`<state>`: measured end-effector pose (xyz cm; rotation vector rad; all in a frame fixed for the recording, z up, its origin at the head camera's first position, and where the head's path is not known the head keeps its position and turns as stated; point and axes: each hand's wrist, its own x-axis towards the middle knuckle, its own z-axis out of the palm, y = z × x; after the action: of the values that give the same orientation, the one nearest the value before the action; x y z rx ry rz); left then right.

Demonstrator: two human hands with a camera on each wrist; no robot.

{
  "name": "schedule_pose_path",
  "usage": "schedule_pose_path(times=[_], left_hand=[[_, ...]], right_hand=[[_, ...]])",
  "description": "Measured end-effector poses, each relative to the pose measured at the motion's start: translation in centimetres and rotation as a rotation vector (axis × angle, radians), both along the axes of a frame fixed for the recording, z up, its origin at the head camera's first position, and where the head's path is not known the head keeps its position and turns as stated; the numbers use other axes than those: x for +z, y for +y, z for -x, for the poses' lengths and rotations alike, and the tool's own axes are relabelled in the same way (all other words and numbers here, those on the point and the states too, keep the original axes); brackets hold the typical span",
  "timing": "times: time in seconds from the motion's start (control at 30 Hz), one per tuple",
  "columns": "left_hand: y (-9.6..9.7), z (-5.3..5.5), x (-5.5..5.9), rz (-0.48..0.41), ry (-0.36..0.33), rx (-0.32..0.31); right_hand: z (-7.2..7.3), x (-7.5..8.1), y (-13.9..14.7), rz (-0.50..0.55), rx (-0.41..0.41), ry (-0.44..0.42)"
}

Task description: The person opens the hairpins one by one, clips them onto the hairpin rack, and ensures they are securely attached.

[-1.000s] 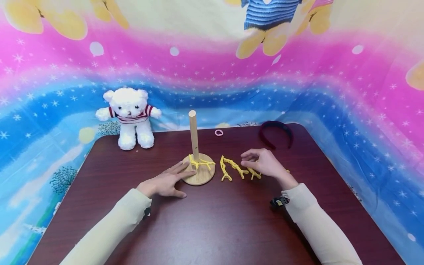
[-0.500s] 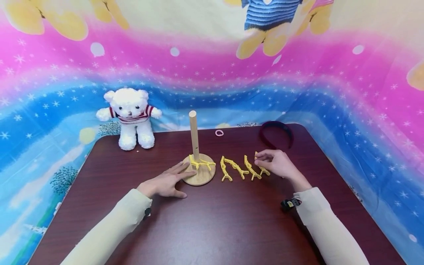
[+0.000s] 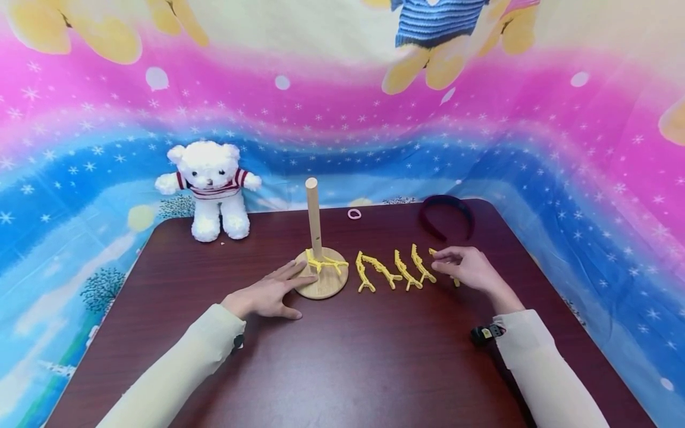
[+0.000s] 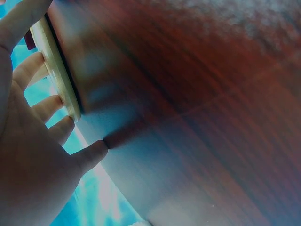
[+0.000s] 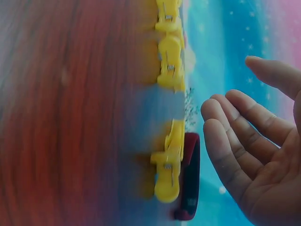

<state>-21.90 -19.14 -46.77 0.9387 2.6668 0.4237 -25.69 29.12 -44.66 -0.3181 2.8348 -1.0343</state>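
A wooden stand (image 3: 314,217) with an upright post on a round base is near the table's middle. Yellow hair clips (image 3: 333,263) lie on its base around the post's foot. My left hand (image 3: 267,294) spreads out flat, fingertips on the base and thumb on the table; the left wrist view shows the base's edge (image 4: 59,70) under the fingers. Several yellow alligator hair clips (image 3: 404,270) lie in a row right of the stand. Over the row's right end is my right hand (image 3: 471,270), partly hiding a clip (image 5: 167,181). Nothing shows between its loosely bent fingers (image 5: 218,141) and thumb.
A white teddy bear (image 3: 213,190) in a striped sweater sits at the back left. Behind the clips lie a pink hair tie (image 3: 354,214) and a dark red headband (image 3: 446,202). A printed cloth (image 3: 342,119) hangs along the table's back and sides.
My right hand has moved rightward along the row of clips, uncovering the clips that it hid before. My left hand stays on the stand's base.
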Motion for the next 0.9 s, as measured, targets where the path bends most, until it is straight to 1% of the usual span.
schedule_pose_path(times=[0.27,0.4,0.63,0.77,0.9], left_hand=[[0.0,0.1,-0.1,-0.002,-0.006,-0.001],[0.0,0.1,-0.1,0.004,0.004,-0.005],[0.1,0.1,0.1,0.006,0.000,-0.003],[0.0,0.1,0.0,0.013,0.024,-0.014],[0.0,0.1,-0.1,0.008,0.041,-0.023]], right_hand=[[-0.3,-0.3,2.1,-0.028,-0.046,-0.042],[-0.5,-0.5,3.0,-0.044,-0.072,-0.062],[-0.5,-1.0,4.1,-0.076,-0.085,-0.067],[-0.6,-1.1,4.4,-0.080,-0.100,-0.083],[-0.5,-1.3,4.5,-0.107,-0.116,-0.108]])
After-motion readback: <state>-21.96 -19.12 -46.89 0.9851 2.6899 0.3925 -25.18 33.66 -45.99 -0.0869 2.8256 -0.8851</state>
